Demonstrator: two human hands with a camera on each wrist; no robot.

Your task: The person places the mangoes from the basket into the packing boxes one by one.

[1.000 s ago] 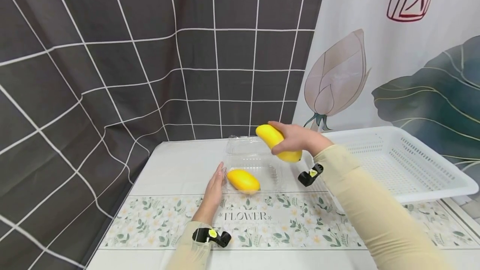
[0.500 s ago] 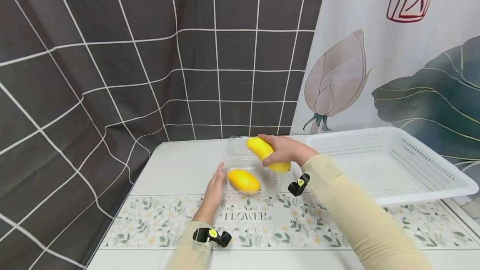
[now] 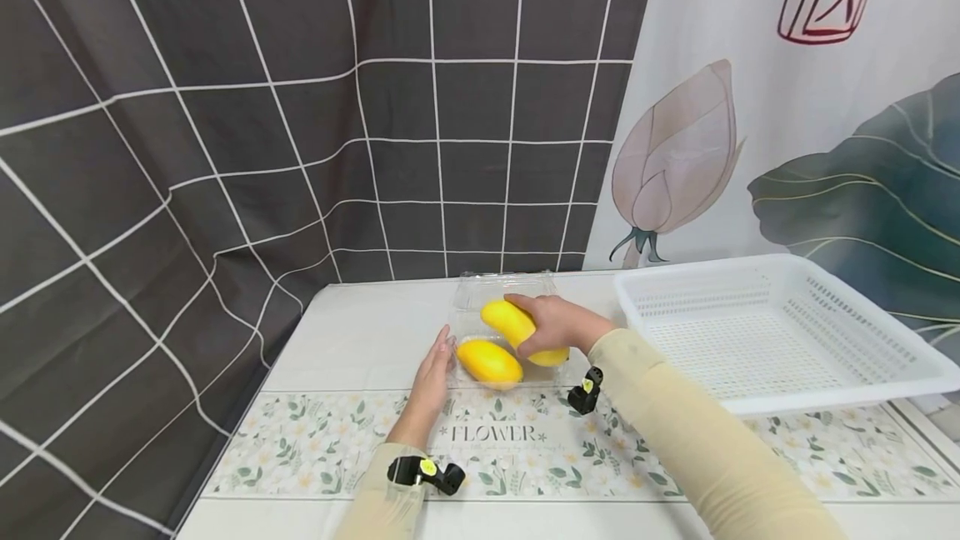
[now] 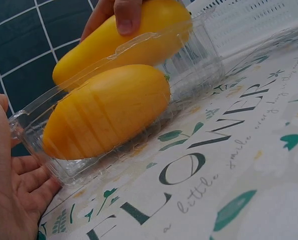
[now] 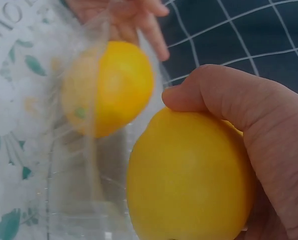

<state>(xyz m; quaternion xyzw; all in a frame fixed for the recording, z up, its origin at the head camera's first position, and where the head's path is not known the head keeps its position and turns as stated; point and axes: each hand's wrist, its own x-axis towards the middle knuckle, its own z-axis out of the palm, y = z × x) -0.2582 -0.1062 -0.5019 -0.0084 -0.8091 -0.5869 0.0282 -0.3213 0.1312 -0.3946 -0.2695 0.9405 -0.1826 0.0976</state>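
Observation:
My right hand (image 3: 551,325) grips a yellow mango (image 3: 507,320) from above, over the right part of a clear plastic clamshell box (image 4: 209,55). A second mango (image 4: 108,110) lies inside the box at its left end. Against that left end rests my left hand (image 3: 432,369), its fingers fairly straight. In the right wrist view the thumb (image 5: 224,95) presses the held mango's side, and the other fingers are mostly hidden. From these views I cannot tell whether the held mango touches the box floor. The box's lid (image 3: 480,283) is folded back behind it.
A white perforated plastic basket (image 3: 862,394) stands on the right of the table. Under the box runs a flower-printed band (image 3: 315,448) of the tablecloth. A dark checked curtain (image 3: 390,107) hangs behind and on the left.
My right hand has carried its mango left and down, from above the box's right edge to beside the other mango. The left hand has stayed at the box.

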